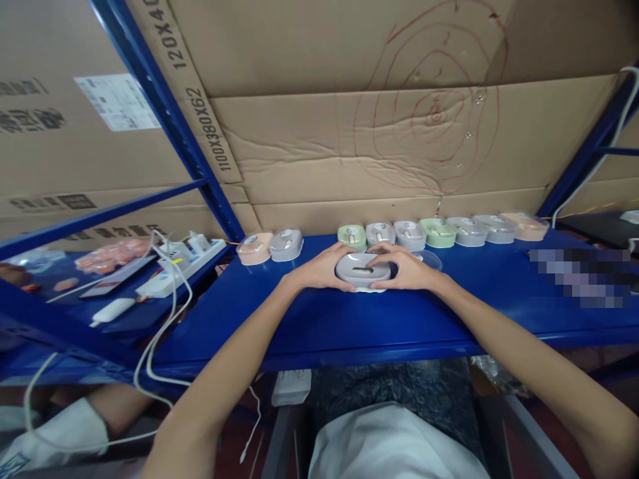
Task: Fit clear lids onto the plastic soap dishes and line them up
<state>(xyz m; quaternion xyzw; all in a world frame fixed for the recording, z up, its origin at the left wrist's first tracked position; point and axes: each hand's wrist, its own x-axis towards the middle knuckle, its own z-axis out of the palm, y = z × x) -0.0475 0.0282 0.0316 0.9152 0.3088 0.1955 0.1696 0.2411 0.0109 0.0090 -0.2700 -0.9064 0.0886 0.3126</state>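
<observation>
Between my two hands is a grey oval case (363, 267) with a dark slot-like mark on its top, at the middle of the blue shelf. My left hand (324, 267) curves round its left side, thumb at the front and fingers behind. Round its right side wraps my right hand (407, 267), with fingertips on the top edge. A pale sliver shows under the front of the case. Just behind my right hand lies a clear plastic lid (430, 260), partly covered by the hand.
Along the back stand several packed cases in clear covers, such as a green one (439, 232) and a peach one (255, 248). A white power strip (182, 267) with cables is at left. A blurred item (582, 276) lies right. Someone's sleeve (62, 432) shows lower left.
</observation>
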